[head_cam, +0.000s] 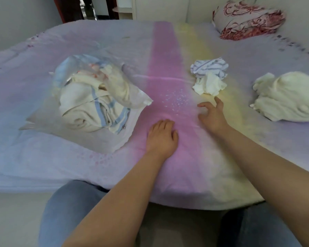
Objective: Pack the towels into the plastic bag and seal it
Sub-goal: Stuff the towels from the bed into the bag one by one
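On the bed (pixel 168 175), near its front edge, left hand (pixel 161 138) rests palm-down on the pink stripe, fingers together, holding nothing. Right hand (pixel 212 114) hovers just short of the small towel pile (pixel 210 77), fingers spread and loosely curled, empty. Plastic bag (pixel 78 68) lies left, mouth open toward the hands, towels (pixel 89 106) spilling out. Larger cream towel (pixel 287 98) sits near the right edge. Bare sheet between bag and piles. Patterned pillow (pixel 248 18) far right.
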A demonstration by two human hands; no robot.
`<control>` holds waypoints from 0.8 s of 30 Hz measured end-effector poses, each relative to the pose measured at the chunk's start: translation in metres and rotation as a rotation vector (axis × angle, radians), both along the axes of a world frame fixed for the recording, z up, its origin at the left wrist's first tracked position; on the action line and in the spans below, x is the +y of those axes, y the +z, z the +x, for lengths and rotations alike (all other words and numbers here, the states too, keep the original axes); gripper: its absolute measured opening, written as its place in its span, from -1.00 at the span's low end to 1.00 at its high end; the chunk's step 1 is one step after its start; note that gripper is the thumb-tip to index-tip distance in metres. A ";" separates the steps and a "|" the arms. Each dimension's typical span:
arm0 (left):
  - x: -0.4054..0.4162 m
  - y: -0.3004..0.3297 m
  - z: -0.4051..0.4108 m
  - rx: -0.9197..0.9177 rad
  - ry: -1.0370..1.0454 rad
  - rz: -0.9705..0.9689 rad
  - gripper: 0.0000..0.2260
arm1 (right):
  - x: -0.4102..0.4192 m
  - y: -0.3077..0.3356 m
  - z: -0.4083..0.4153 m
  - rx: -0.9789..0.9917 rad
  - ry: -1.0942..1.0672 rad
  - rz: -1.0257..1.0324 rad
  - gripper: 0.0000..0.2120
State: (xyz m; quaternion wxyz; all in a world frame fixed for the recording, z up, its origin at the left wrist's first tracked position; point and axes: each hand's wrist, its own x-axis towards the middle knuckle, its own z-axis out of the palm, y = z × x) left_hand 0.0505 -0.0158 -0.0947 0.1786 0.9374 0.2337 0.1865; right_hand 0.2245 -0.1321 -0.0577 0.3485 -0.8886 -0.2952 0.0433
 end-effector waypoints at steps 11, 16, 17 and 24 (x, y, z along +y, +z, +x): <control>0.005 -0.021 0.006 -0.193 0.050 0.074 -0.63 | 0.074 0.003 0.111 0.156 -0.071 -0.132 -0.40; 0.004 -0.013 0.003 -0.238 0.052 -0.044 -0.57 | 0.052 0.005 0.045 0.241 -0.033 0.240 -0.81; 0.003 -0.011 0.001 -0.244 0.052 -0.088 -0.53 | 0.043 0.008 0.023 0.322 -0.017 0.320 -0.91; -0.012 0.022 -0.038 -0.435 -0.098 -0.651 -0.20 | -0.026 0.044 -0.120 0.651 0.169 0.548 -0.79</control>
